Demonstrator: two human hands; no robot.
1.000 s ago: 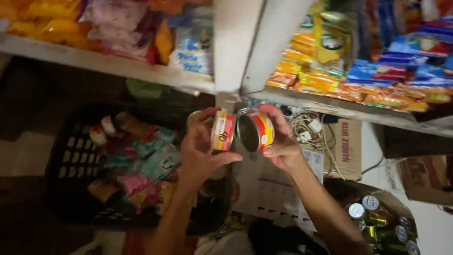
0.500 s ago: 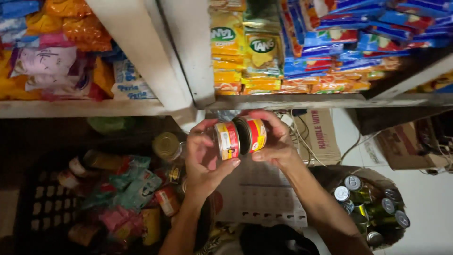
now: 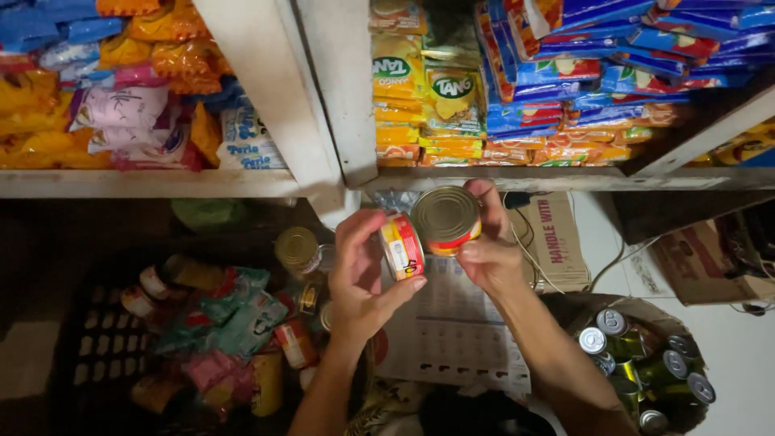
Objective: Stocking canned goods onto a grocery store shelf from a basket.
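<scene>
Since half a second ago you are lifting both cans closer to the white shelf edge and tipping the right can so its metal end is facing you. Your left hand is pinching the left can by its rims between thumb and fingers, and your right hand is wrapping the other; these are looking stiff, fairly heavy and slippery, so keep gripping around the sides. Orange and blue sachets are filling the shelf above, with a black crate of packets below left.
</scene>
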